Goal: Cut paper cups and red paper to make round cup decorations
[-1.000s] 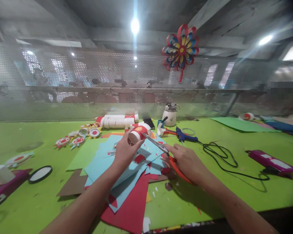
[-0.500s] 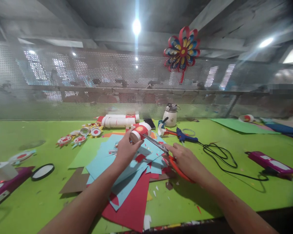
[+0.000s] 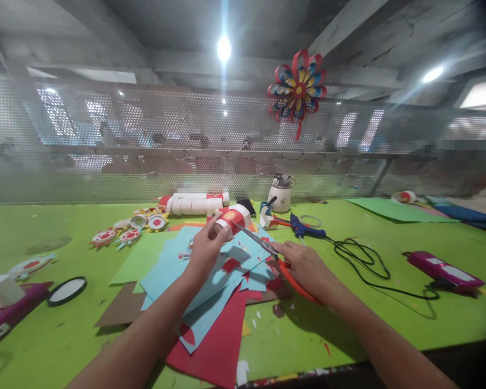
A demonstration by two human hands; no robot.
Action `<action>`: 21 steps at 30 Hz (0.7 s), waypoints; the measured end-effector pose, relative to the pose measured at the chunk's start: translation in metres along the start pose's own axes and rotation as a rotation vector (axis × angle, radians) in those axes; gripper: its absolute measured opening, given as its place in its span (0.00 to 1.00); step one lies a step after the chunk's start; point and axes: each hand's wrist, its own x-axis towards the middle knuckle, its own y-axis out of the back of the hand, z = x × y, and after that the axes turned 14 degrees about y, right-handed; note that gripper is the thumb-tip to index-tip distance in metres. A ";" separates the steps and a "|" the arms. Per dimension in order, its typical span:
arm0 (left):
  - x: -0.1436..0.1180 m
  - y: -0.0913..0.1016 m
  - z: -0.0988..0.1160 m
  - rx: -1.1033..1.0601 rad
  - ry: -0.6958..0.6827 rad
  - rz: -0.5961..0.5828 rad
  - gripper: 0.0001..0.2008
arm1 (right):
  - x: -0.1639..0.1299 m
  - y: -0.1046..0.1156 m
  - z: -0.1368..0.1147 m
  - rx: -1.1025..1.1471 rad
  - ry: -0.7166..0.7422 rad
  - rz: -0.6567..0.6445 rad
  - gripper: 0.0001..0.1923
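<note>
Both hands are busy: my left hand (image 3: 204, 249) grips one red-and-white paper cup (image 3: 231, 219) above the paper sheets (image 3: 210, 281); my right hand (image 3: 305, 265) clasps one pair of orange-handled scissors (image 3: 273, 255), blades touching the cup.

A craft workshop, set up for paper work; a long green bench (image 3: 65, 335) carries loose sheets of coloured paper (image 3: 210, 281), paper scraps, a glue gun (image 3: 305, 227) on a black cord, and finished paper ornaments (image 3: 125, 232); a perforated metal screen (image 3: 146, 140) backs the bench, with a paper flower (image 3: 297, 89) hung on it; bare concrete beams and ceiling lamps overhead.
</note>
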 end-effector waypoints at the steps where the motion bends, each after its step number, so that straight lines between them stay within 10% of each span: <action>1: -0.001 0.000 0.001 0.001 0.013 -0.009 0.29 | 0.000 -0.001 0.000 0.051 0.016 0.012 0.18; 21: -0.005 -0.001 0.004 -0.164 0.159 -0.140 0.34 | -0.001 0.002 0.002 0.290 0.047 0.047 0.17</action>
